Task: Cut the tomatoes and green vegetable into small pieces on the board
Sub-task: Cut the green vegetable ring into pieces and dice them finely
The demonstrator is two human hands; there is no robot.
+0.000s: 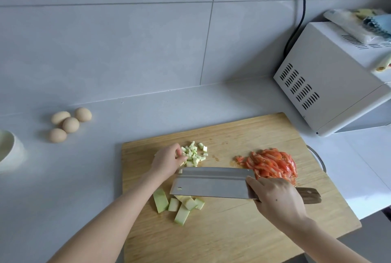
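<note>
Pale grey tiling is covering the wall [127,40] behind a light counter [63,178], and a wooden cutting board [232,231] is lying on that counter in front of you. Your right hand [277,197] is gripping the cleaver [211,183] where blade meets wooden handle, fingers wrapped tight. The broad blade is pointing left, low over the board. Your left hand [167,160] is resting at the diced green vegetable [195,153], fingers curled with their tips touching the pile; whether they are pinching a piece, you cannot tell from this angle. Longer green strips [179,205] are lying on the board's near side, some partly under the blade. Sliced tomatoes [273,163] are sitting in a red heap toward the board's right, just beyond your right hand. Four eggs [70,124] are clustering on the counter to the left, well apart from the board, with a white bowl [8,148] at the left edge. At the right, a white microwave [325,85] is standing against the wall, its black cord [302,8] running up the tiles.
</note>
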